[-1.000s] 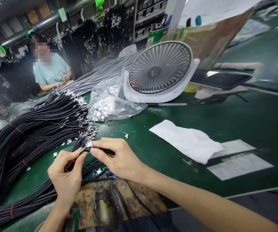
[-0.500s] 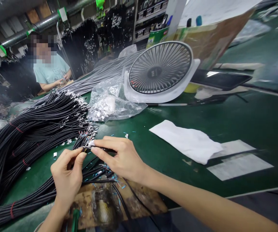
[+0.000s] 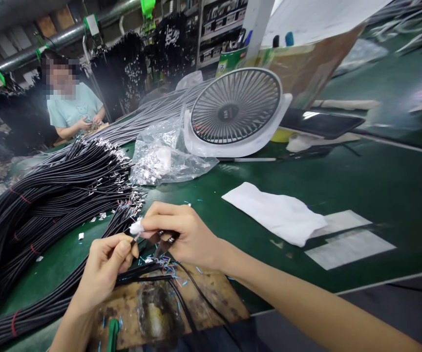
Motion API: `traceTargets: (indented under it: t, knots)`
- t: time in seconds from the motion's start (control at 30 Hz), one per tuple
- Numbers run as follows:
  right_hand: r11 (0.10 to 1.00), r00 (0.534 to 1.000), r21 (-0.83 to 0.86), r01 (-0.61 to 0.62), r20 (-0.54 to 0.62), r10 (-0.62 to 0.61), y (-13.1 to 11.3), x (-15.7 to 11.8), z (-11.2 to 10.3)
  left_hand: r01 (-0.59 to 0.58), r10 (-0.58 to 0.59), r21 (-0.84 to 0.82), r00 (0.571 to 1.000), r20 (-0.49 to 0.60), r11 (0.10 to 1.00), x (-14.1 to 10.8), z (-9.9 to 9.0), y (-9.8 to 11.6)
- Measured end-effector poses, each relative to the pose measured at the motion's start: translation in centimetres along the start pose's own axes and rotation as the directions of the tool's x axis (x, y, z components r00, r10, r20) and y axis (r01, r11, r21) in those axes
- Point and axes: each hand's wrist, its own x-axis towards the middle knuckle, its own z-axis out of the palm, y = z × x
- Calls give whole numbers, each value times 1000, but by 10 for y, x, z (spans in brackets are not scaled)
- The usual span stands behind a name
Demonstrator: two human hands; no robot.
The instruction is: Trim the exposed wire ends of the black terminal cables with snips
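My left hand (image 3: 106, 266) pinches the end of a black cable (image 3: 134, 241) between thumb and fingertips. Just to its right, my right hand (image 3: 189, 232) is closed around small black-handled snips (image 3: 162, 244), whose metal blades point down and left, partly apart. A white wrap (image 3: 137, 227) covers one of its fingertips, close to the cable end. Below both hands, more black cables (image 3: 141, 277) lie with stripped, coloured wire ends and blue scraps (image 3: 167, 264) around them. At the left is a large bundle of black cables (image 3: 46, 190) with silvery ends, tied with red bands.
A round fan (image 3: 233, 112) stands behind a clear plastic bag (image 3: 163, 161). White cloth (image 3: 273, 212) and pale sheets (image 3: 350, 247) lie right. A stained wooden board (image 3: 203, 293) with a green-handled tool (image 3: 113, 332) is at the front edge. A co-worker (image 3: 75, 110) sits far left.
My hands have drawn slightly apart; the left has moved down and right with the cable end. The snips in my right hand have turned into view, blades downward.
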Motion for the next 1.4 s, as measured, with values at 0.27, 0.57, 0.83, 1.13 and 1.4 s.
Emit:
traceTargets:
  t: [0.27, 0.57, 0.83, 1.13, 1.4]
  knots:
    - [977, 989, -161, 143, -17, -147, 3, -2, 3, 128, -125, -37, 990, 63, 991, 3, 2, 4]
    - [922, 977, -364, 129, -113, -181, 7, -8, 17, 164, -148, -247, 986, 81, 955, 8, 11, 1]
    - [954, 908, -38, -297, -319, 270, -1, -5, 27, -14, -6, -185, 994, -108, 983, 10, 19, -8]
    - [972, 916, -147, -181, -385, 113, -2, -12, 34, -177, 283, 255, 830, -480, 951, 9, 31, -16]
    - [956, 906, -31, -290, -331, 264, 0, -3, 24, -359, 769, 913, 634, 85, 195, 10, 24, -21]
